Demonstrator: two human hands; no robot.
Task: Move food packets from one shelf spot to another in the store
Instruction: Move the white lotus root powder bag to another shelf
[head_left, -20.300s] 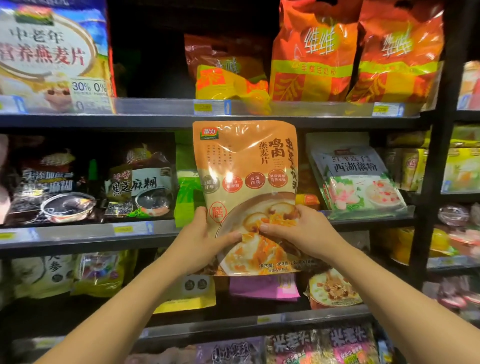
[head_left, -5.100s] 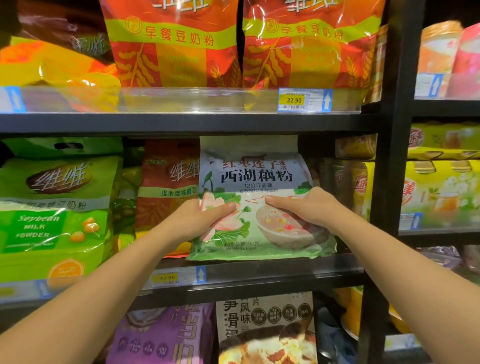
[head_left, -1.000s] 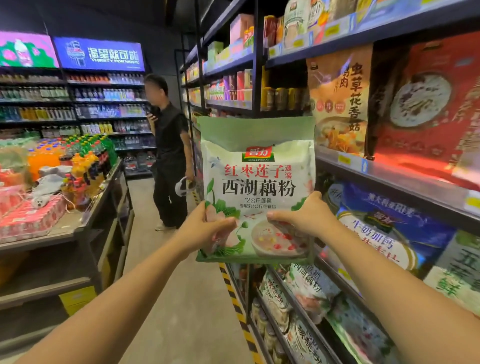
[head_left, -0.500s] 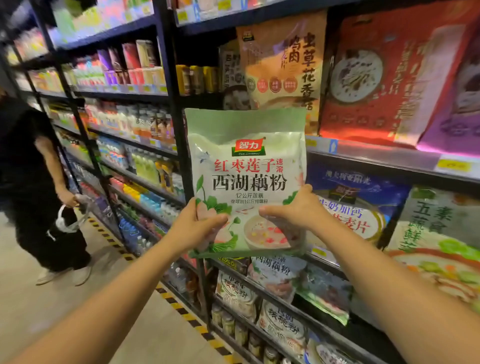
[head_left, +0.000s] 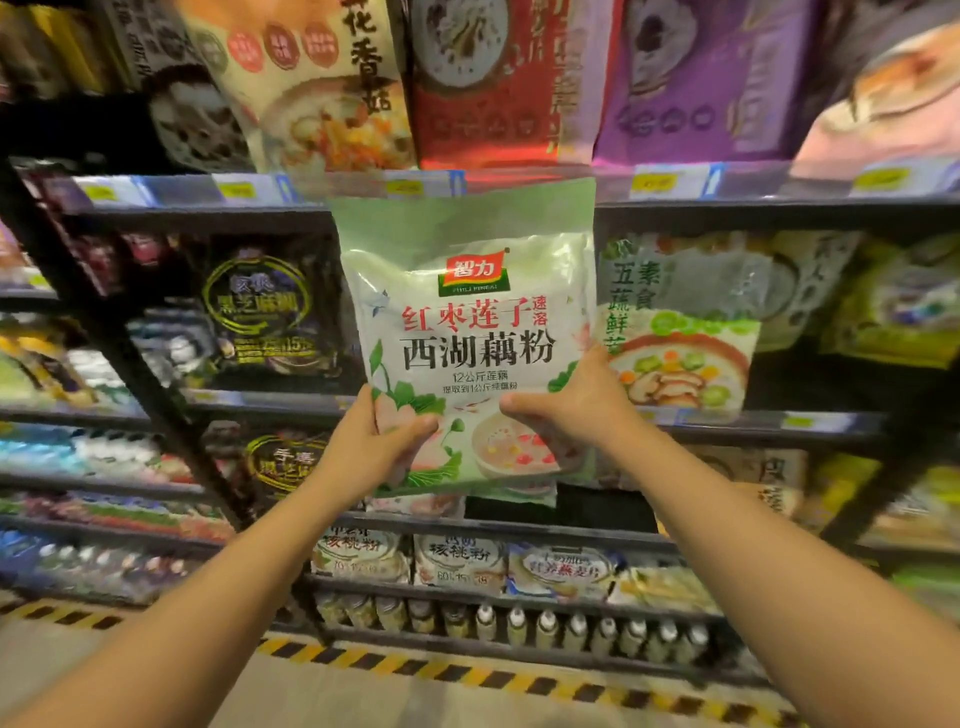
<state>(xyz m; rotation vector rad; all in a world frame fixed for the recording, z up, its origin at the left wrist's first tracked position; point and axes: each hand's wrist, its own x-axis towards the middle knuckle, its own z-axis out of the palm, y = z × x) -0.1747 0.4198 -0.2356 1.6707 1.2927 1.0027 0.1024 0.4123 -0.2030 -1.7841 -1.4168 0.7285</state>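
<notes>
The green packet (head_left: 470, 358) is held upright before the shelves, gripped low by the left hand (head_left: 371, 447) and right hand (head_left: 574, 400); neighbouring bags could be knocked down if it is pushed in carelessly.

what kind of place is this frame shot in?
Almost certainly a grocery store aisle: tiered black shelves packed with food packets, price tags along the shelf edges, a row of small bottles at the bottom, and hazard striping on the floor.
</notes>
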